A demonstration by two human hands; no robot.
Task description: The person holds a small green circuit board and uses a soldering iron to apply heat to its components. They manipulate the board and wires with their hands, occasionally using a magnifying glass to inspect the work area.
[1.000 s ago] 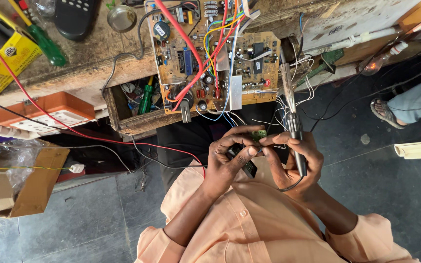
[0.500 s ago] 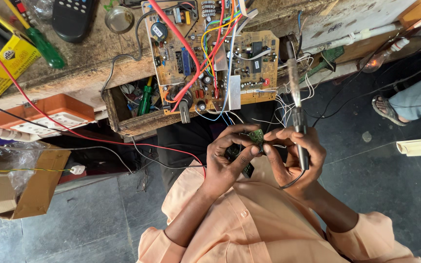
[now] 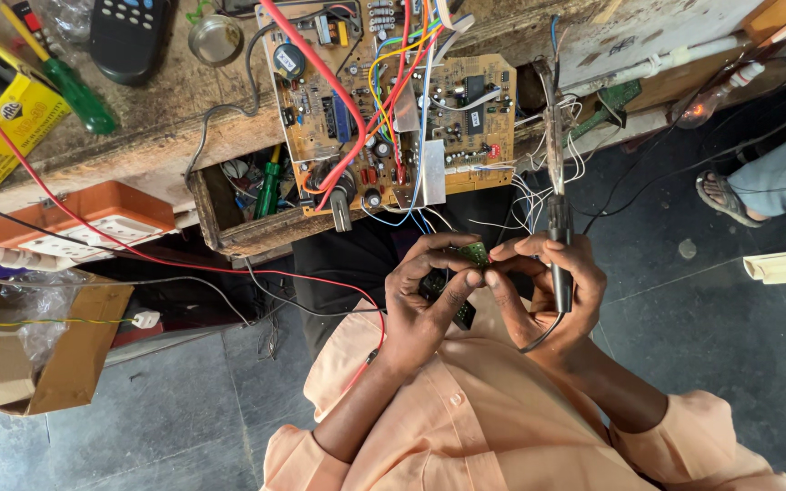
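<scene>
Unchanged since earlier: left hand (image 3: 420, 305) and right hand (image 3: 539, 291) fingers pinch small green board (image 3: 475, 255) between them; soldering iron (image 3: 557, 232) upright in right grip.

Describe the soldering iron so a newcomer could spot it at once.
Start at the big orange-brown circuit board on the wooden bench edge. Just right of it, a thin rod runs down into a dark handle gripped by the right hand: that is the soldering iron. Unlike the green screwdriver at far left, it has a cord looping below the hand.
</scene>
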